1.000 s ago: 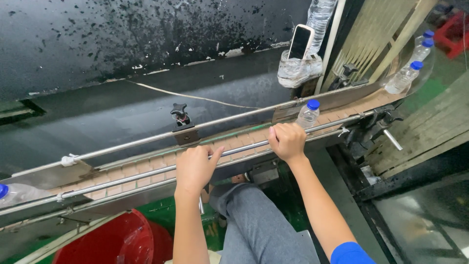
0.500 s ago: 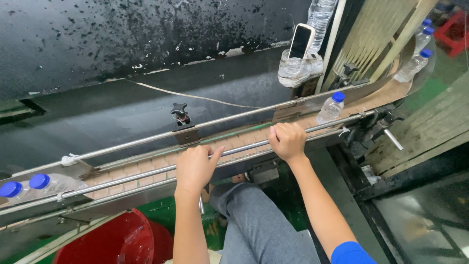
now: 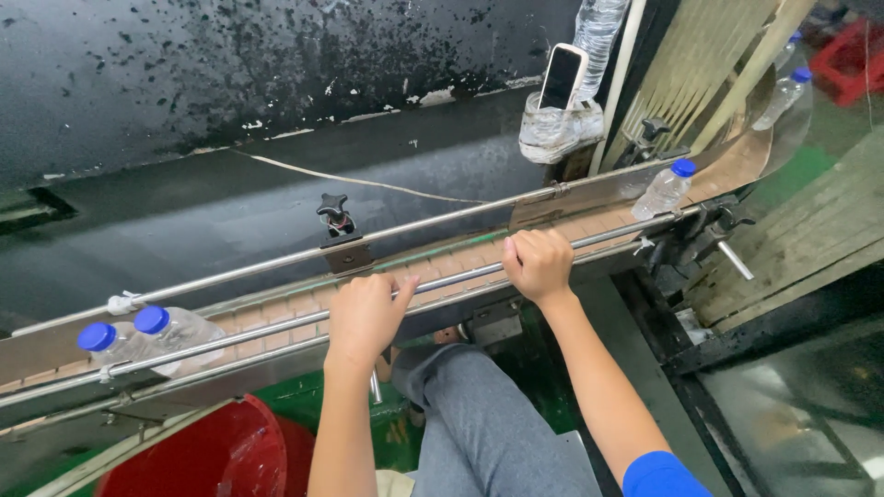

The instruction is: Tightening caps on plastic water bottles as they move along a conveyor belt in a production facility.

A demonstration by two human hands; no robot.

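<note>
My left hand [image 3: 366, 314] rests on the near steel guide rail [image 3: 276, 324] of a slat conveyor [image 3: 460, 262], fingers curled over it. My right hand [image 3: 538, 263] grips the same rail further right. Two clear plastic bottles with blue caps [image 3: 147, 336] ride the belt at the far left, side by side. Another blue-capped bottle [image 3: 665, 190] stands on the belt to the right of my right hand. One more bottle [image 3: 783, 92] is on the curved section at the top right.
A phone [image 3: 562, 78] stands in a cut plastic holder on the machine frame. A black knob [image 3: 333, 213] clamps the far rail. A red bucket [image 3: 216, 456] sits low left by my knee [image 3: 479, 414]. A red crate [image 3: 852, 60] is far right.
The bottle to the right of my right hand has travelled further right along the belt. Two bottles have come in from the left. Both hands stay on the rail.
</note>
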